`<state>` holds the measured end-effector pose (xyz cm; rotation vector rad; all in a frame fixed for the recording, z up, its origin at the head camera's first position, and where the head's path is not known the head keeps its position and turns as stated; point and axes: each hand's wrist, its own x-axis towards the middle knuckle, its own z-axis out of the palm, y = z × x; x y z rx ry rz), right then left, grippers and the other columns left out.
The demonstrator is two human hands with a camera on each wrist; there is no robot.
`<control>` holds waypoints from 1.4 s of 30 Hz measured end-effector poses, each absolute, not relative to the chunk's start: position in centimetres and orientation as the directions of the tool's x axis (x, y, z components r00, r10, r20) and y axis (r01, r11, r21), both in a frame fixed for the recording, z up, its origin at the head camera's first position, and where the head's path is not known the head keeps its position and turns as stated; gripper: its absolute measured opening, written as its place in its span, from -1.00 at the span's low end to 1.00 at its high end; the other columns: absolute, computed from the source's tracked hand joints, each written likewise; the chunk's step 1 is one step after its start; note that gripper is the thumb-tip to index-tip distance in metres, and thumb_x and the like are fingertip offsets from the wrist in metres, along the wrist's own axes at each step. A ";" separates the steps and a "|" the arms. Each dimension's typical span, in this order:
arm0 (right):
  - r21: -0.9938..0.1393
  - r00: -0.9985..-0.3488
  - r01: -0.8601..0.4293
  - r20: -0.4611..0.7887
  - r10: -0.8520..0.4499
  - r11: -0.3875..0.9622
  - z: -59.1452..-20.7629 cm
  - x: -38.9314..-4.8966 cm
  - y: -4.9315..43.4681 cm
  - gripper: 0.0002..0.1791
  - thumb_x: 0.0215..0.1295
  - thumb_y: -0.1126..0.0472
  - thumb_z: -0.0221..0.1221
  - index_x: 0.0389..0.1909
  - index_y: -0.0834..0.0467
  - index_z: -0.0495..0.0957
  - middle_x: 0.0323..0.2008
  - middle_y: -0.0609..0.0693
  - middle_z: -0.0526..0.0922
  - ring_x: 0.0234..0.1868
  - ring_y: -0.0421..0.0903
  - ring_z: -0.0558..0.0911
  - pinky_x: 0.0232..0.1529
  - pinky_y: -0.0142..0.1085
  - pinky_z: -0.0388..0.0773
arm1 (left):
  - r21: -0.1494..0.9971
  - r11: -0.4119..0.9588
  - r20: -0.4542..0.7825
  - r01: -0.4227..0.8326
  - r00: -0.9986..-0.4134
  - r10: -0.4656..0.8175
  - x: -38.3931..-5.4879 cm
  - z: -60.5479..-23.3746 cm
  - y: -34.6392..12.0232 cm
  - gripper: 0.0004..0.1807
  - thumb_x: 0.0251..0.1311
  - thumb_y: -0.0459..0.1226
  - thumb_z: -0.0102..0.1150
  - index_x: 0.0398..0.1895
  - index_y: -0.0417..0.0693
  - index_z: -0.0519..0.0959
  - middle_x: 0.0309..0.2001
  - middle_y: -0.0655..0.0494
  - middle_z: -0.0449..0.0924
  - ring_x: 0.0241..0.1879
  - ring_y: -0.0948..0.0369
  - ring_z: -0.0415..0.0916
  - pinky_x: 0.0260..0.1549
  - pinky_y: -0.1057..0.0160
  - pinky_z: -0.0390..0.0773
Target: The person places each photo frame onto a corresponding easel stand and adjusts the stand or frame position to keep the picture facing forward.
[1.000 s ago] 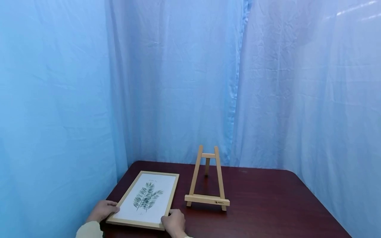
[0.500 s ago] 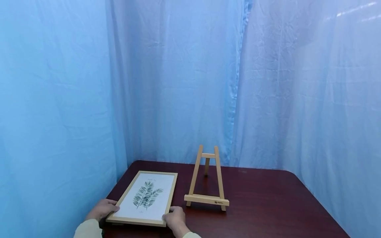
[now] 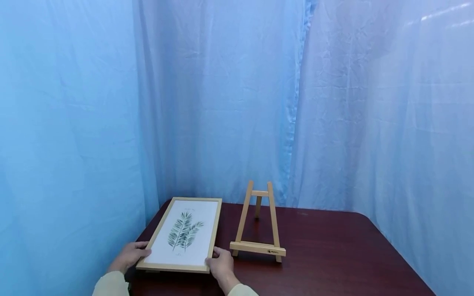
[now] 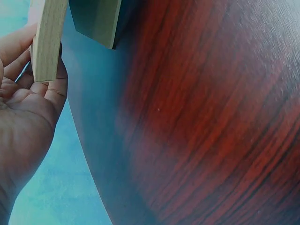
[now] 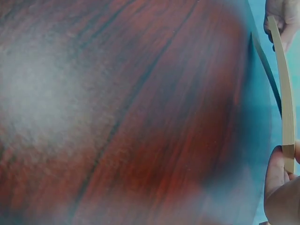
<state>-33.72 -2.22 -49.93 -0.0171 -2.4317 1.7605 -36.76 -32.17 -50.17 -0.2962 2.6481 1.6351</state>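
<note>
A light wooden picture frame holding a print of green leaves is raised off the table's left side, its far end tilted up. My left hand grips its left edge near the front corner, thumb on top. On the opposite edge, my right hand grips close to the front right corner. The left wrist view shows the frame's edge between thumb and fingers, with a flap-like panel hanging behind it. In the right wrist view the right hand pinches the frame's edge.
A small wooden easel stands upright just right of the picture frame, its ledge facing me. The dark red wooden table has rounded far corners. Light blue curtains hang behind it and at both sides.
Both hands have lifted the picture frame off the table, and its far end has risen. The frame and the right hand also moved slightly away from me. The easel stayed put.
</note>
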 end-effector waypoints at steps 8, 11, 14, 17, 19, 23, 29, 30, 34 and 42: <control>-0.946 -0.983 -0.122 0.157 0.093 0.302 -49.2 -34.6 -1.8 -0.51 0.00 0.50 0.30 0.06 0.43 0.60 -0.30 0.03 0.69 -0.20 -0.04 0.64 -0.19 -0.19 0.61 | 0.899 0.415 -0.073 -0.144 -0.981 -0.182 -37.1 -49.4 -31.8 -0.35 0.27 -0.35 0.22 0.31 -0.60 0.27 0.21 -0.54 0.36 0.19 -0.38 0.33 0.11 -0.23 0.42; -0.948 -0.982 -0.128 0.163 0.100 0.291 -48.9 -34.8 -1.8 -0.51 0.00 0.50 0.29 0.06 0.42 0.61 -0.29 0.03 0.69 -0.19 -0.03 0.64 -0.17 -0.19 0.60 | 0.901 0.413 -0.058 -0.131 -0.981 -0.186 -37.1 -49.0 -31.7 -0.32 0.26 -0.31 0.24 0.33 -0.57 0.26 0.24 -0.53 0.33 0.21 -0.39 0.29 0.17 -0.26 0.34; -0.952 -0.977 -0.155 0.187 0.101 0.265 -48.6 -34.9 -1.6 -0.51 -0.02 0.52 0.28 0.04 0.45 0.60 -0.30 0.04 0.69 -0.19 -0.03 0.64 -0.16 -0.19 0.61 | 0.909 0.399 -0.046 -0.121 -0.980 -0.192 -37.1 -48.6 -31.5 -0.31 0.28 -0.29 0.24 0.35 -0.53 0.26 0.28 -0.52 0.29 0.24 -0.37 0.25 0.22 -0.28 0.27; -0.957 -0.976 -0.167 0.194 0.097 0.239 -48.2 -35.1 -1.3 -0.50 -0.01 0.53 0.28 0.05 0.49 0.57 -0.29 0.06 0.69 -0.18 -0.01 0.65 -0.14 -0.16 0.62 | 0.917 0.384 -0.037 -0.111 -0.980 -0.195 -37.1 -48.2 -31.1 -0.30 0.29 -0.27 0.24 0.37 -0.50 0.25 0.31 -0.52 0.24 0.26 -0.37 0.22 0.24 -0.29 0.24; -0.963 -0.979 -0.159 0.182 0.090 0.218 -48.1 -35.2 -1.1 -0.49 0.01 0.53 0.27 0.08 0.50 0.55 -0.27 0.08 0.69 -0.16 0.01 0.65 -0.11 -0.15 0.61 | 0.917 0.386 -0.025 -0.099 -0.981 -0.193 -37.1 -48.0 -30.9 -0.30 0.30 -0.26 0.23 0.38 -0.49 0.24 0.33 -0.52 0.20 0.28 -0.37 0.19 0.25 -0.29 0.22; -0.973 -0.984 -0.140 0.158 0.085 0.186 -47.9 -35.6 -0.6 -0.47 0.05 0.53 0.27 0.13 0.49 0.52 -0.22 0.09 0.67 -0.13 0.01 0.63 -0.09 -0.15 0.61 | 0.918 0.386 -0.009 -0.085 -0.981 -0.194 -37.2 -47.6 -30.5 -0.30 0.31 -0.24 0.23 0.39 -0.47 0.24 0.34 -0.53 0.18 0.28 -0.36 0.20 0.23 -0.26 0.27; -0.981 -0.986 -0.137 0.149 0.076 0.138 -47.6 -36.2 0.0 -0.46 0.07 0.55 0.27 0.16 0.47 0.50 -0.16 0.13 0.65 -0.11 0.02 0.63 -0.14 -0.21 0.63 | 0.932 0.359 0.019 -0.054 -0.980 -0.197 -37.3 -47.4 -30.0 -0.31 0.33 -0.23 0.22 0.40 -0.44 0.25 0.30 -0.51 0.27 0.16 -0.28 0.38 0.13 -0.20 0.42; -0.982 -0.986 -0.138 0.148 0.074 0.130 -47.5 -36.2 0.1 -0.46 0.08 0.55 0.27 0.17 0.46 0.50 -0.15 0.14 0.65 -0.10 0.03 0.63 -0.13 -0.21 0.63 | 0.933 0.357 0.024 -0.048 -0.980 -0.196 -37.3 -47.3 -30.0 -0.31 0.34 -0.23 0.22 0.41 -0.43 0.25 0.29 -0.51 0.29 0.14 -0.27 0.40 0.12 -0.19 0.43; -0.981 -0.985 -0.141 0.153 0.082 0.135 -47.0 -36.3 0.6 -0.46 0.10 0.53 0.28 0.18 0.42 0.52 -0.10 0.16 0.66 -0.05 0.05 0.62 -0.12 -0.22 0.62 | 0.933 0.360 0.053 -0.019 -0.981 -0.189 -37.5 -46.9 -29.6 -0.30 0.35 -0.21 0.21 0.42 -0.42 0.24 0.29 -0.49 0.31 0.11 -0.23 0.45 0.08 -0.16 0.48; -0.977 -0.984 -0.137 0.153 0.093 0.164 -46.1 -36.8 1.9 -0.45 0.12 0.48 0.30 0.20 0.34 0.54 -0.04 0.18 0.67 0.02 0.08 0.60 -0.08 -0.20 0.60 | 0.938 0.344 0.104 0.032 -0.976 -0.192 -37.8 -45.9 -28.4 -0.35 0.34 -0.25 0.22 0.40 -0.37 0.30 0.24 -0.45 0.39 0.02 -0.12 0.54 -0.01 -0.06 0.57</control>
